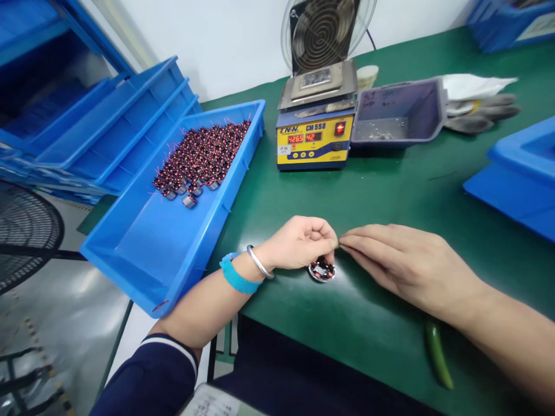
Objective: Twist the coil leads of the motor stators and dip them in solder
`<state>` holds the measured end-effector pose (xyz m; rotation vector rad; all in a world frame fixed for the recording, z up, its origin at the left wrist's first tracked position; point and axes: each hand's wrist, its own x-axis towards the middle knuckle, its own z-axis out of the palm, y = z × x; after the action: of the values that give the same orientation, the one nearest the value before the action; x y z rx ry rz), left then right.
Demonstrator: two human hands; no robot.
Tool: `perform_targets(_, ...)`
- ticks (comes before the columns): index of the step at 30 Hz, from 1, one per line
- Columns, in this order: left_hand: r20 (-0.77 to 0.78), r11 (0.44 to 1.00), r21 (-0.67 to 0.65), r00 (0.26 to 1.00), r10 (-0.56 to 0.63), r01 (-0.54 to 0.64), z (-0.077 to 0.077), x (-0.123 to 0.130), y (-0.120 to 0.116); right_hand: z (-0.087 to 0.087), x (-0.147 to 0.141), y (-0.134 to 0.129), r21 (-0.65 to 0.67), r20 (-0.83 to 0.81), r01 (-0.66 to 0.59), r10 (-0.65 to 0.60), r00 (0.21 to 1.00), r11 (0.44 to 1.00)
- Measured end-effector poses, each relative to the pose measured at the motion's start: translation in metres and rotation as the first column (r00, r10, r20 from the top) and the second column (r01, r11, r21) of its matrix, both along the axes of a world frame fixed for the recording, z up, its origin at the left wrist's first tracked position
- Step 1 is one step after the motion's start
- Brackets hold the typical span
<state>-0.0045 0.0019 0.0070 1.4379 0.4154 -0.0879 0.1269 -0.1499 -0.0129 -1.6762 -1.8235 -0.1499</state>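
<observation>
My left hand (304, 242) is closed in a pinch, its fingertips just above a small round wound motor stator (321, 270) with copper coils and a shiny rim. That part lies on the green table, partly covered by the fingers. From the other side, my right hand (401, 263) reaches in with fingers pressed together, its tips meeting those of the left. Whatever sits between the fingertips is too small or hidden to make out. To the left, many similar copper-wound stators (203, 153) are heaped in a blue tray (151, 242).
A yellow-and-blue heated unit (312, 141) with a red display stands behind my hands, a fan (323, 34) behind it. A grey bin (399, 112) and gloves (481, 112) lie right of it. A green cucumber-like object (439, 355) rests near my right forearm; blue trays (520, 167) stand at the right.
</observation>
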Motion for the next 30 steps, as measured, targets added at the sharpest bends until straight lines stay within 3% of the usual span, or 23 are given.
perform_targets(2, 0.001, 1.0, 0.018, 1.0, -0.011, 0.011, 0.0, 0.0, 0.0, 0.0, -0.003, 0.002, -0.039, -0.065, -0.019, 0.016, 0.998, 0.999)
perform_targets(3, 0.005, 1.0, 0.025, 1.0, -0.018, 0.018, 0.0, -0.001, -0.001, 0.001, -0.005, 0.003, -0.103, -0.182, -0.035, 0.016, 0.983, 0.994)
perform_targets(4, 0.012, 0.999, 0.029, 1.0, -0.023, 0.023, 0.0, -0.002, -0.002, 0.001, -0.007, 0.004, -0.193, -0.344, -0.067, -0.003, 0.939, 0.979)
perform_targets(6, 0.026, 0.999, 0.031, 0.999, -0.031, 0.03, 0.001, -0.003, -0.004, 0.001, -0.012, 0.006, -0.333, -0.628, -0.187, -0.069, 0.775, 0.924)
perform_targets(8, 0.029, 0.998, 0.04, 0.999, -0.041, 0.039, 0.001, -0.003, -0.005, 0.001, -0.014, 0.006, -0.37, -0.708, -0.245, -0.101, 0.699, 0.896)
perform_targets(13, -0.003, 0.994, 0.099, 0.999, -0.043, 0.043, 0.004, -0.002, -0.005, 0.007, -0.007, -0.001, -0.303, -0.505, -0.061, -0.106, 0.856, 0.951)
perform_targets(16, -0.02, 0.993, 0.113, 0.999, -0.036, 0.038, 0.006, -0.002, -0.005, 0.011, -0.004, -0.002, -0.278, -0.351, -0.061, -0.042, 0.935, 0.959)
perform_targets(18, -0.014, 0.993, 0.115, 0.999, -0.034, 0.035, 0.006, -0.002, -0.006, 0.011, -0.006, -0.001, -0.28, -0.315, -0.062, -0.03, 0.949, 0.958)
perform_targets(26, -0.012, 0.992, 0.104, 0.997, -0.076, 0.077, 0.007, -0.003, -0.005, 0.004, -0.014, -0.001, -0.286, -0.449, -0.095, -0.046, 0.892, 0.954)
perform_targets(28, -0.014, 0.992, 0.101, 0.997, -0.072, 0.073, 0.007, -0.002, -0.004, 0.006, -0.009, -0.004, -0.245, -0.383, -0.061, -0.038, 0.923, 0.968)
perform_targets(30, -0.015, 0.993, 0.1, 0.998, -0.06, 0.061, 0.006, -0.002, -0.003, 0.008, -0.006, -0.005, -0.174, -0.206, -0.045, 0.008, 0.979, 0.984)
